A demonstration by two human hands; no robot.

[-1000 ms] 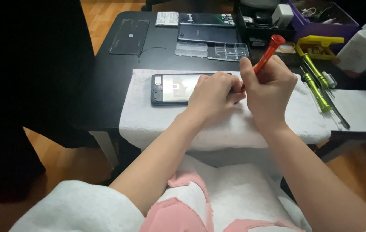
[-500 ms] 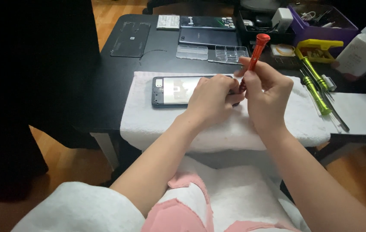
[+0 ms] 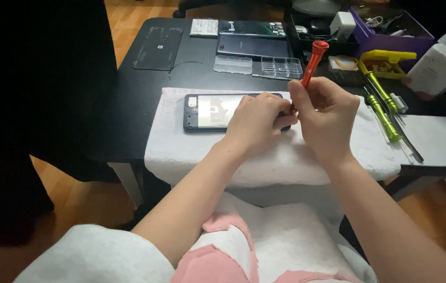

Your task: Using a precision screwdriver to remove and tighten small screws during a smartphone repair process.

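Right hand [image 3: 323,112] grips the red screwdriver [image 3: 311,64] upright; left hand [image 3: 257,121] pins the opened phone [image 3: 210,111] on the white towel [image 3: 181,152].

Both bare forearms reach forward and draw together. The left hand [image 3: 257,123] lies palm down, fingers curled, its fingertips meeting the right hand [image 3: 325,112]. The right hand is raised beside it, wrist bent, fingers closed in a loose fist with the thumb tucked toward the left.

Beyond the white towel [image 3: 191,152]: clear trays [image 3: 258,66], dark phones [image 3: 254,37], a back cover [image 3: 158,48]. Right of it: green screwdrivers [image 3: 383,105], purple bin [image 3: 390,36].
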